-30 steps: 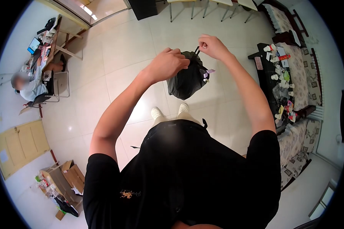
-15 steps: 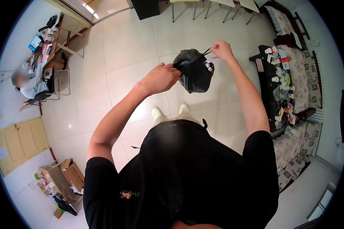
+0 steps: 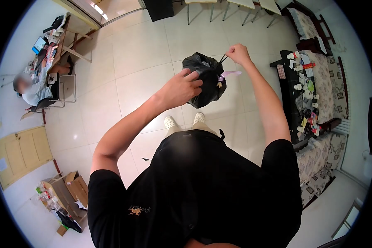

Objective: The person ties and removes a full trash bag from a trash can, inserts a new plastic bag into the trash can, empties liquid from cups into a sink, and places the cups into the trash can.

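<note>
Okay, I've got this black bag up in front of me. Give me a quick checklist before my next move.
1. Right hand gripping the black strap: ok, pinched in the fingertips.
2. Left hand gripping the black bag: cannot tell; its fingers overlap the bag's left side.
3. Purple strip tucked in: not ok, it sticks out on the bag's right side.
4. Bag's underside intact: cannot tell, it's hidden from above.
5. White shoes both in sight: ok, side by side on the floor.
</note>
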Demonstrator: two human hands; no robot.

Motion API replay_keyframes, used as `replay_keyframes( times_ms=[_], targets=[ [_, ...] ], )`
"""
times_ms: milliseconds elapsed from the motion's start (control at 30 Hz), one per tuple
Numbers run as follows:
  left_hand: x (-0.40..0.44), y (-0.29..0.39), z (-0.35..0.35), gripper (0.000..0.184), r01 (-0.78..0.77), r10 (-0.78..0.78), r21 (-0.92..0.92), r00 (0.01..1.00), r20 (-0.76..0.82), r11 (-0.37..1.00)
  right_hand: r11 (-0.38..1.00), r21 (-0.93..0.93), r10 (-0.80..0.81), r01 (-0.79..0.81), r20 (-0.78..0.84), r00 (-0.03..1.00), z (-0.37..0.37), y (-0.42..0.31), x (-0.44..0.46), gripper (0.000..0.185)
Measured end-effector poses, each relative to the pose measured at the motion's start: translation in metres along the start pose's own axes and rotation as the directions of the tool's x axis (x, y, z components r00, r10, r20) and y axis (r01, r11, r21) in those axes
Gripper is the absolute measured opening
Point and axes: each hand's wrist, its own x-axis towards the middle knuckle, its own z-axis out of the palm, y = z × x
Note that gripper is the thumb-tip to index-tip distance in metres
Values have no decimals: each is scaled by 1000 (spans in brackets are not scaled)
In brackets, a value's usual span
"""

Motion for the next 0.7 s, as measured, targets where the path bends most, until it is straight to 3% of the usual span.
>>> replay_keyframes(
  times_ms=[100,167,267,300,367,400,433,500,533,567,633,700],
  targets=[
    [-15,-3,-1,11,3,-4,-64,1000,-4,998,997,12,70,-71,88,994,3,13,-7,25],
    [-23,-6,6,9,0,-4,-127,999,-32,992,964,152,195,-220,163,967,3,8,-18,22],
    [-26,-20,12,12,151,-245,-565,965,-93,811,896,314,249,-313,229,941,5,13,-29,18],
    [-28,-32,29,24,115,-296,-672,941,-162,732,876,361,246,-321,239,939,7,17,-32,16],
    [-32,-44,63,29,128,-530,-957,848,-31,261,672,659,181,-339,298,937,8,20,-46,16],
    [-33,-49,77,32,88,-605,-996,793,77,-12,533,774,140,-343,319,937,8,19,-53,15],
    [-23,-46,82,34,-92,-654,-989,756,5,-115,340,882,89,-326,314,945,4,14,-64,14],
    [-19,-42,83,32,-237,-664,-900,744,74,-366,-91,957,0,-276,277,961,7,-11,-80,11],
    [-17,-41,82,30,-304,-661,-824,743,109,-478,-152,949,-70,-276,268,961,13,-20,-81,10],
    [-14,-40,81,28,-365,-675,-770,729,114,-523,-214,937,-139,-278,252,958,18,-28,-81,10],
    [-5,-41,72,31,-315,-693,-813,707,144,-490,-299,909,-269,-289,210,940,24,-43,-81,13],
    [5,-43,67,40,-275,-722,-852,673,160,-446,-217,939,-220,-267,220,950,22,-70,-89,21]
  ],
)
